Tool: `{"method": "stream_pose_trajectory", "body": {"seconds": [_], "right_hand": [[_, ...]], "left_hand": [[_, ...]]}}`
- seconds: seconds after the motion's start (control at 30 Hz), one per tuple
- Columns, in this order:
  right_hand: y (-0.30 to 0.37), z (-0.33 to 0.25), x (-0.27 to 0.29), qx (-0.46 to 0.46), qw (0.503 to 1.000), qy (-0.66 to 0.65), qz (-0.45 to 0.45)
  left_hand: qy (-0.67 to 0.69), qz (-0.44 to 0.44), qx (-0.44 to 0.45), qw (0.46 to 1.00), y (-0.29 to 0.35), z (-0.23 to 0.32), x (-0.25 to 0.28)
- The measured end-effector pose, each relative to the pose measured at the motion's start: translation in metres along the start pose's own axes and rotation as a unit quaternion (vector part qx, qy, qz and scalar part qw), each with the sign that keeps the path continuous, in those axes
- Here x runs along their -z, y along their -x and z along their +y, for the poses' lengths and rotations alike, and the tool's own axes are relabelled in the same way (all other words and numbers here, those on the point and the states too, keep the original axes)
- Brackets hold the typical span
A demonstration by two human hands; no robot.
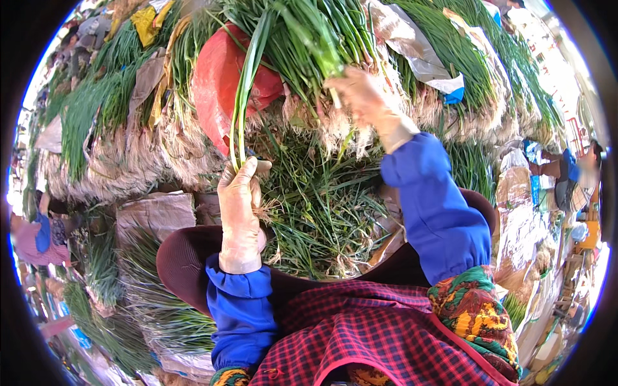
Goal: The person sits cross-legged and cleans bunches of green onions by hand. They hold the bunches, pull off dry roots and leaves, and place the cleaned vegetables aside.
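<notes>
My left hand [239, 193], in a pale thin glove, is closed around a few long scallions [241, 122]. Their green leaves rise past a red plastic sheet [215, 83], and pale roots hang out beside the wrist. My right hand [367, 100], also gloved and smeared by motion, is at the front of a large scallion heap [309, 38]. Its fingers pinch at a stalk there that is blurred along with it. White stalk ends and matted roots of the heap point toward me.
Loose green leaf trimmings [322, 212] cover the ground between my knees. More rows of rooted scallions [109, 148] lie left and right, some under plastic sheets [418, 48]. Brown wrapping [154, 215] lies by my left knee. Other people [45, 235] are at the far left and right rims.
</notes>
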State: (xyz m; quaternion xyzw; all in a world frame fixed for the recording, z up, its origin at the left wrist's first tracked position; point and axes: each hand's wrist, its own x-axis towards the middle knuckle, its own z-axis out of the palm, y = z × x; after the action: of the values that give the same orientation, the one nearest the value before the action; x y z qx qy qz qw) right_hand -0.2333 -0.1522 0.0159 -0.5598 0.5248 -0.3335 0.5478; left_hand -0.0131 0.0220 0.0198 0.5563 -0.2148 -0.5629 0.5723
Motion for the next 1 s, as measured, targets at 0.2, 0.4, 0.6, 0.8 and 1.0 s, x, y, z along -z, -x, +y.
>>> {"method": "stream_pose_trajectory", "body": {"seconds": [0.2,0.4,0.6,0.8,1.0], "right_hand": [[0.044,-0.05,0.031,0.139,0.983,-0.117,0.005],[0.065,-0.075,-0.017,0.205,0.971,-0.107,0.06],[-0.026,0.027,-0.038,0.066,0.865,0.477,0.144],[-0.018,-0.01,-0.004,-0.054,0.998,0.029,-0.028],[0.041,-0.051,0.034,0.092,0.994,-0.047,-0.041]], "left_hand": [[0.114,0.0,-0.011,0.993,0.001,0.003,-0.009],[0.156,-0.037,-0.033,0.987,-0.001,-0.005,0.003],[0.149,-0.065,-0.011,0.987,-0.006,-0.012,0.002],[0.105,-0.044,-0.015,0.993,-0.003,-0.008,0.0],[0.143,-0.053,0.029,0.988,-0.003,-0.011,-0.002]]}}
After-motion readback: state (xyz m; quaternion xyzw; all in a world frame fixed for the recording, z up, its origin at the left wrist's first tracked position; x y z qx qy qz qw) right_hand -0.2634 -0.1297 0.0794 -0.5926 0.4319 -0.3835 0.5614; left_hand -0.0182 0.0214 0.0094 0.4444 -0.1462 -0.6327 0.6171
